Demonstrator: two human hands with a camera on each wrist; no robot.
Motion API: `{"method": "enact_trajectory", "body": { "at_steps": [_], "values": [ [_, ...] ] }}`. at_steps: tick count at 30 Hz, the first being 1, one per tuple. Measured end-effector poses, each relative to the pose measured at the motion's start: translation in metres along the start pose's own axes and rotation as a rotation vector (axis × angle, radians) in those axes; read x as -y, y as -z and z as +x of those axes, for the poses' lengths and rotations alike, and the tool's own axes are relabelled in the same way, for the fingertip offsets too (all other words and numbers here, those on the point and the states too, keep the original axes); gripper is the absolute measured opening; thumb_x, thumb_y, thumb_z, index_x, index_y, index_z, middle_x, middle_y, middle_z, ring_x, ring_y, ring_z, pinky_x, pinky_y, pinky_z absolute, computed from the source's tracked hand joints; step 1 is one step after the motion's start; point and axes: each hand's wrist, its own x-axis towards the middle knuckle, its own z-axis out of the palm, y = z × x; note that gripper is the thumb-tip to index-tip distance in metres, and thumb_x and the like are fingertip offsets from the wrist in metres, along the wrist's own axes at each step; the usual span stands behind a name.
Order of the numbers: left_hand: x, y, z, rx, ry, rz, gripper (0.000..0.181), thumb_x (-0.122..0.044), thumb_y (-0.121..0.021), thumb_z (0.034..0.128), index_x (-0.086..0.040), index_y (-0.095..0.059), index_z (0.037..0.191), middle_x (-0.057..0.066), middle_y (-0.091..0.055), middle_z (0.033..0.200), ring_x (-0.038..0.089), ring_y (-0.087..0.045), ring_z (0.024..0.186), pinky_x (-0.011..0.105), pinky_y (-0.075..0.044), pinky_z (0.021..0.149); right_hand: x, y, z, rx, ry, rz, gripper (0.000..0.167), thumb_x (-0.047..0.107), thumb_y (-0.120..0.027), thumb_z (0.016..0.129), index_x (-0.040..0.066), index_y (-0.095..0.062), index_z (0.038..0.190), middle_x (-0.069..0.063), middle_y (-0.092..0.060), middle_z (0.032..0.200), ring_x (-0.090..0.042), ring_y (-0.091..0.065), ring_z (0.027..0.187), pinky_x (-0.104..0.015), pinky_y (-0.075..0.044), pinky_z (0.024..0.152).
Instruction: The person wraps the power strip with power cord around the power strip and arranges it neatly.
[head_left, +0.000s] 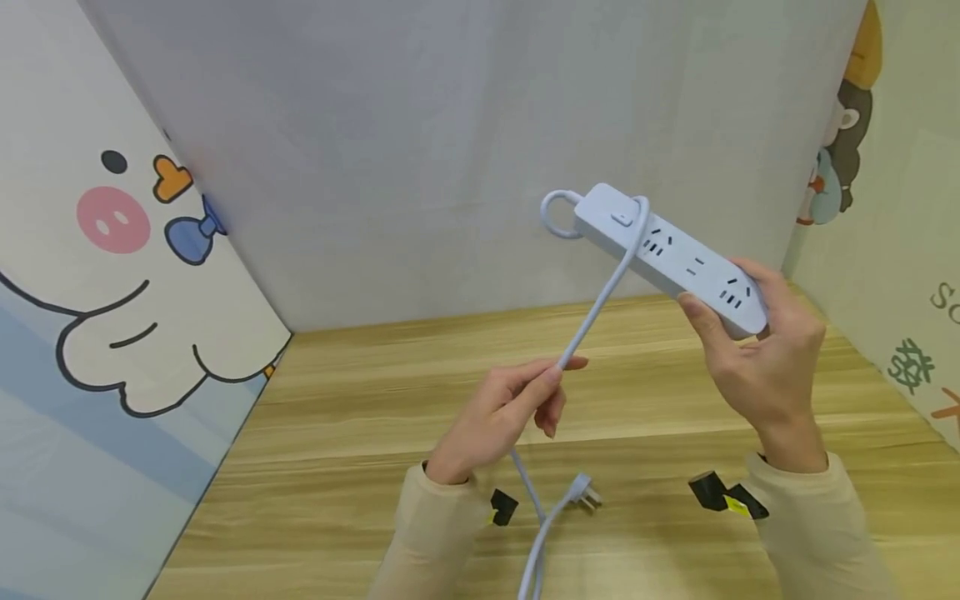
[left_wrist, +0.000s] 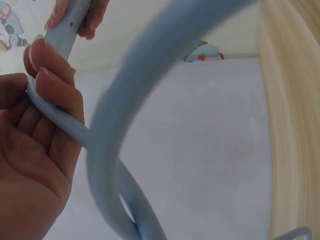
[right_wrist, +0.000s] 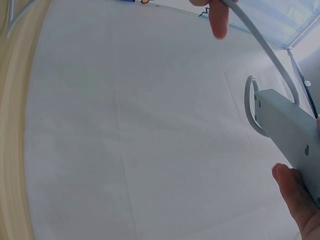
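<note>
A white power strip (head_left: 701,268) is held up above the table, tilted with its outlets facing the head camera. My right hand (head_left: 772,350) grips its lower right end between thumb and fingers. The strip's cord (head_left: 596,308) loops out from the far end, passes behind the strip and crosses over its face near the switch. My left hand (head_left: 502,408) pinches this cord between thumb and fingers, below and left of the strip. Beneath that hand the cord hangs down, and its plug (head_left: 583,490) shows prongs to the right. The left wrist view shows the cord (left_wrist: 60,117) in the fingers.
A wood-grain table (head_left: 360,433) lies below, with a pale wall (head_left: 465,167) behind it. Cartoon-printed panels stand at the left (head_left: 112,317) and right (head_left: 885,250). Black pieces with yellow bits sit by both sleeves.
</note>
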Motion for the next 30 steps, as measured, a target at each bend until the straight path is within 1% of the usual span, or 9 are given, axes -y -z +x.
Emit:
{"method": "enact_trajectory", "body": {
  "at_steps": [2, 6, 9, 11, 13, 17, 20, 24, 30],
  "values": [
    [0.003, 0.003, 0.001, 0.021, 0.020, 0.031, 0.034, -0.017, -0.042, 0.1109, -0.001, -0.064, 0.131, 0.014, -0.057, 0.070, 0.015, -0.057, 0.062, 0.027, -0.055, 0.064, -0.001, 0.001, 0.001, -0.014, -0.029, 0.040, 0.042, -0.003, -0.081, 0.079, -0.011, -0.067, 0.119, 0.023, -0.067, 0.106, 0.005, -0.062, 0.084, -0.004, -0.047, 0.070],
    [0.011, 0.009, 0.001, 0.062, 0.065, 0.146, 0.035, -0.021, -0.041, 0.1113, -0.004, -0.067, 0.127, 0.009, -0.056, 0.068, 0.016, -0.055, 0.059, 0.025, -0.051, 0.061, -0.003, 0.006, 0.005, -0.031, -0.094, 0.149, 0.037, -0.005, -0.076, 0.084, -0.009, -0.067, 0.120, 0.011, -0.071, 0.107, 0.003, -0.069, 0.080, -0.008, -0.053, 0.071],
    [0.016, 0.011, 0.001, 0.062, 0.102, 0.231, 0.035, -0.027, -0.042, 0.1114, -0.009, -0.069, 0.124, 0.003, -0.053, 0.066, 0.014, -0.050, 0.055, 0.023, -0.045, 0.057, -0.004, 0.009, 0.008, -0.019, -0.110, 0.206, 0.037, -0.007, -0.073, 0.085, -0.007, -0.066, 0.122, 0.004, -0.070, 0.107, 0.001, -0.071, 0.078, -0.010, -0.054, 0.072],
    [0.018, 0.011, 0.002, 0.046, 0.123, 0.262, 0.035, -0.029, -0.042, 0.1112, -0.011, -0.070, 0.123, 0.002, -0.053, 0.066, 0.012, -0.048, 0.053, 0.023, -0.042, 0.055, -0.004, 0.010, 0.008, -0.006, -0.103, 0.220, 0.037, -0.008, -0.073, 0.085, -0.007, -0.067, 0.121, 0.003, -0.070, 0.107, 0.000, -0.071, 0.079, -0.010, -0.055, 0.072],
    [0.019, 0.012, 0.002, 0.029, 0.146, 0.265, 0.035, -0.030, -0.043, 0.1108, -0.011, -0.071, 0.122, 0.004, -0.053, 0.067, 0.011, -0.047, 0.053, 0.023, -0.041, 0.054, -0.003, 0.010, 0.008, 0.007, -0.098, 0.232, 0.036, -0.009, -0.073, 0.084, -0.007, -0.067, 0.120, 0.003, -0.071, 0.107, -0.001, -0.071, 0.079, -0.010, -0.055, 0.072],
    [0.022, 0.015, 0.002, -0.006, 0.163, 0.261, 0.035, -0.032, -0.046, 0.1099, -0.012, -0.071, 0.123, 0.006, -0.054, 0.070, 0.014, -0.047, 0.053, 0.024, -0.040, 0.053, -0.003, 0.010, 0.008, 0.025, -0.095, 0.263, 0.036, -0.011, -0.072, 0.084, -0.008, -0.067, 0.120, 0.001, -0.072, 0.107, -0.002, -0.072, 0.079, -0.010, -0.055, 0.071],
    [0.024, 0.016, 0.002, -0.040, 0.152, 0.285, 0.034, -0.032, -0.047, 0.1095, -0.012, -0.071, 0.123, 0.004, -0.056, 0.071, 0.018, -0.049, 0.054, 0.024, -0.040, 0.053, -0.004, 0.010, 0.008, 0.035, -0.089, 0.305, 0.036, -0.013, -0.071, 0.084, -0.008, -0.067, 0.120, 0.000, -0.072, 0.106, -0.003, -0.072, 0.078, -0.011, -0.056, 0.072],
    [0.025, 0.016, 0.002, -0.086, 0.146, 0.332, 0.035, -0.031, -0.047, 0.1095, -0.011, -0.071, 0.124, 0.002, -0.058, 0.075, 0.028, -0.054, 0.061, 0.023, -0.039, 0.054, -0.005, 0.010, 0.009, 0.045, -0.090, 0.380, 0.036, -0.015, -0.070, 0.083, -0.009, -0.067, 0.119, -0.003, -0.073, 0.106, -0.004, -0.073, 0.077, -0.012, -0.057, 0.071],
    [0.025, 0.014, 0.003, -0.124, 0.173, 0.341, 0.033, -0.029, -0.049, 0.1090, -0.010, -0.072, 0.124, 0.002, -0.060, 0.078, 0.039, -0.058, 0.068, 0.021, -0.036, 0.053, -0.004, 0.010, 0.008, 0.063, -0.092, 0.484, 0.037, -0.018, -0.068, 0.083, -0.012, -0.066, 0.119, -0.007, -0.073, 0.106, -0.007, -0.073, 0.075, -0.014, -0.058, 0.070]
  ]
}}
